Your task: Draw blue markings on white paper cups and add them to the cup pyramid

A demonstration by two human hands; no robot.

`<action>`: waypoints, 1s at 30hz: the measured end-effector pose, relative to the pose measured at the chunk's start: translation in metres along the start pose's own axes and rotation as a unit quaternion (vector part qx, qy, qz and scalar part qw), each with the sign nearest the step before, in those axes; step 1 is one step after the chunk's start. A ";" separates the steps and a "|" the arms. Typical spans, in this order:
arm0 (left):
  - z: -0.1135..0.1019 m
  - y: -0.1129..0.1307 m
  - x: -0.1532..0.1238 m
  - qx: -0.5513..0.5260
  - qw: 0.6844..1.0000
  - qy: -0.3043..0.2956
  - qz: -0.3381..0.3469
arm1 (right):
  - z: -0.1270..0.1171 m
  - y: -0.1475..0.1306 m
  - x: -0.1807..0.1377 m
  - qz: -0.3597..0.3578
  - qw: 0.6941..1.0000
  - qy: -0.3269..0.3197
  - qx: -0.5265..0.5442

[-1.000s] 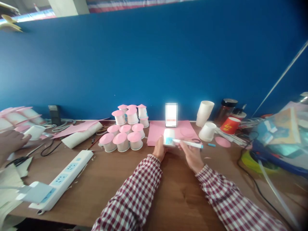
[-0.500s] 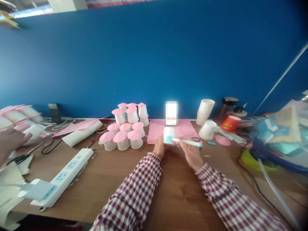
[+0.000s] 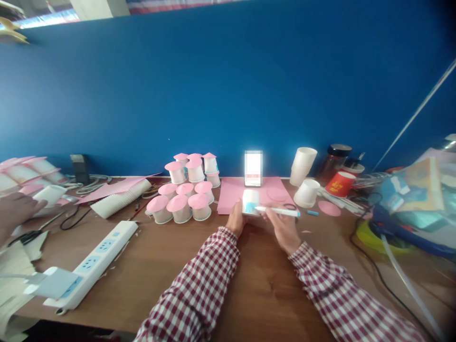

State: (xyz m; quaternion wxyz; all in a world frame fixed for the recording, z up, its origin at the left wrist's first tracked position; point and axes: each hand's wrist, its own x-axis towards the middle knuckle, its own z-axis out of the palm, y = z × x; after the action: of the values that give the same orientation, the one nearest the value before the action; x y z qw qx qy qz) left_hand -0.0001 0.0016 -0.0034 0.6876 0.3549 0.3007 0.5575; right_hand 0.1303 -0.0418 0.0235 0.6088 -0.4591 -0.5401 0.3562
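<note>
My left hand (image 3: 235, 218) is closed around the side of a white paper cup (image 3: 251, 196), turned upside down, with a blue coloured patch on its wall. In my right hand (image 3: 281, 227) is a white marker pen (image 3: 281, 211) with a light blue end; its tip meets the cup at the blue patch. Pink paper sheets (image 3: 228, 192) lie just behind the cup, and a lit phone (image 3: 253, 168) stands upright on them. Right of my right hand lies a small blue pen cap (image 3: 312, 213).
Several cups with pink cone tops (image 3: 179, 204) stand to the left. Nearer me lies a power strip (image 3: 96, 261). At the right are white cups (image 3: 307, 192), a red cup (image 3: 340, 184), a pink disc (image 3: 329, 208) and a tape gun (image 3: 399, 232). Another person's hand (image 3: 21, 209) is far left.
The blue patch on the cup looks slightly larger. My hands and the marker pen have hardly moved.
</note>
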 end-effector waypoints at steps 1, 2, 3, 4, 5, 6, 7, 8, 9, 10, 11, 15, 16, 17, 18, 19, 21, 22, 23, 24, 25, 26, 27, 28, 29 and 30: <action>0.000 0.000 0.000 0.001 1.000 0.001 -0.001 | 0.000 0.000 0.000 0.001 1.000 0.006 0.001; 0.001 0.000 0.000 0.003 1.000 0.004 -0.003 | 0.000 0.001 0.000 0.003 1.000 0.011 0.003; 0.001 0.001 0.000 0.004 1.000 0.006 -0.004 | 0.000 0.001 0.000 0.005 1.000 0.011 0.005; 0.001 0.001 -0.001 0.005 1.000 0.007 -0.004 | 0.000 0.001 0.000 0.006 1.000 0.006 0.006; 0.002 0.001 -0.001 0.006 1.000 0.006 -0.003 | -0.001 0.001 0.000 0.003 1.000 -0.005 0.006; 0.002 0.002 -0.002 0.006 1.000 0.004 -0.002 | -0.001 0.001 0.000 -0.004 1.000 -0.018 0.004; 0.003 0.002 -0.002 0.006 1.000 0.000 -0.002 | -0.001 0.001 0.000 -0.012 0.999 -0.030 -0.002; 0.004 0.003 -0.003 0.006 1.000 -0.004 -0.001 | -0.001 0.000 -0.001 -0.021 0.999 -0.038 -0.008; 0.004 0.003 -0.004 0.007 1.000 -0.007 -0.001 | -0.002 -0.001 -0.001 -0.028 0.999 -0.040 -0.013; 0.004 0.003 -0.004 0.007 1.000 -0.010 0.000 | -0.002 -0.002 -0.002 -0.030 0.999 -0.038 -0.017; 0.005 0.003 -0.004 0.008 1.000 -0.011 -0.001 | -0.002 -0.002 -0.002 -0.029 0.999 -0.035 -0.019; 0.004 0.003 -0.004 0.012 1.000 -0.002 -0.002 | -0.002 -0.005 -0.002 -0.034 0.998 -0.040 -0.030; 0.004 0.003 -0.004 0.012 1.000 0.002 -0.002 | -0.002 -0.006 -0.002 -0.041 0.998 -0.044 -0.036; 0.004 0.004 -0.004 0.012 1.000 0.005 -0.001 | -0.003 -0.006 -0.002 -0.048 0.997 -0.046 -0.042; 0.005 0.004 -0.004 0.011 1.000 0.007 0.000 | -0.003 -0.007 -0.002 -0.054 0.996 -0.047 -0.047; 0.005 0.004 -0.004 0.011 1.000 0.007 0.000 | -0.003 -0.007 -0.002 -0.057 0.996 -0.047 -0.052; 0.005 0.005 -0.004 0.012 1.000 0.002 -0.002 | -0.003 -0.008 -0.002 -0.060 0.996 -0.044 -0.055; 0.005 0.005 -0.004 0.015 1.000 -0.001 -0.003 | -0.004 -0.008 -0.002 -0.061 0.996 -0.043 -0.056; 0.005 0.004 -0.004 0.018 1.000 -0.003 -0.004 | -0.004 -0.008 -0.002 -0.063 0.995 -0.043 -0.057; 0.004 0.004 -0.004 0.022 1.000 -0.002 -0.004 | -0.004 -0.008 -0.001 -0.066 0.995 -0.044 -0.059; 0.003 0.003 -0.003 0.026 1.000 0.002 -0.003 | -0.004 -0.008 -0.001 -0.069 0.995 -0.046 -0.063; 0.002 0.002 -0.003 0.030 1.000 0.006 -0.001 | -0.004 -0.008 -0.001 -0.072 0.994 -0.048 -0.069; 0.002 0.001 -0.002 0.033 0.999 0.011 0.000 | -0.004 -0.009 -0.001 -0.074 0.993 -0.050 -0.073; 0.001 0.001 -0.001 0.037 0.999 0.015 0.002 | -0.004 -0.009 0.000 -0.075 0.993 -0.050 -0.076; 0.000 0.000 -0.001 0.040 0.999 0.017 0.002 | -0.004 -0.009 0.000 -0.075 0.993 -0.049 -0.077; 0.000 0.000 0.000 0.042 0.999 0.018 0.002 | -0.004 -0.009 0.000 -0.074 0.993 -0.046 -0.074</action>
State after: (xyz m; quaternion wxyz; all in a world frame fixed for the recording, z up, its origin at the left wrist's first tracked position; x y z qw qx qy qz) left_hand -0.0002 0.0015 -0.0038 0.6655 0.3743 0.3356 0.5517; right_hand 0.1334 -0.0453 0.0318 0.5725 -0.4447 -0.6249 0.2897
